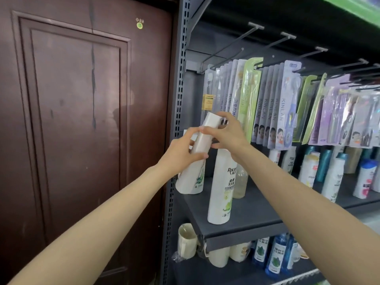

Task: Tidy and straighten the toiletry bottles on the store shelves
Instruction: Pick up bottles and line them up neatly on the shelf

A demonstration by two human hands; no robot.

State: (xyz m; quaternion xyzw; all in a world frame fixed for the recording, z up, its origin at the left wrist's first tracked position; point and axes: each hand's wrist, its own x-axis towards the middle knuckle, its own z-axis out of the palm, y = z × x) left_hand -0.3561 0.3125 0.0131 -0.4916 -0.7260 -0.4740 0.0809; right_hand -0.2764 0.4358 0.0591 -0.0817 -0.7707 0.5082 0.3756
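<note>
Glossy white plastic on the tall shampoo bottle (221,188) near the front edge of the matt dark-grey metal shelf (253,214) — smooth, faintly reflective. Pearly satin sheen on the slim cream plastic bottle (205,136) held aloft. Clear shiny blister plastic over the hanging toothbrush packs (273,103). Semi-gloss reddish-brown wood on the panelled door (82,120) — scuffed, streaked. Translucent blue plastic on the mouthwash bottles (277,256) below.

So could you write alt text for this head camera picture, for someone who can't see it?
Two bare hands, left hand and right hand, hold a tilted white bottle at the left end of a grey store shelf. A tall white shampoo bottle stands just below, with packaged toothbrushes hanging behind.
</note>
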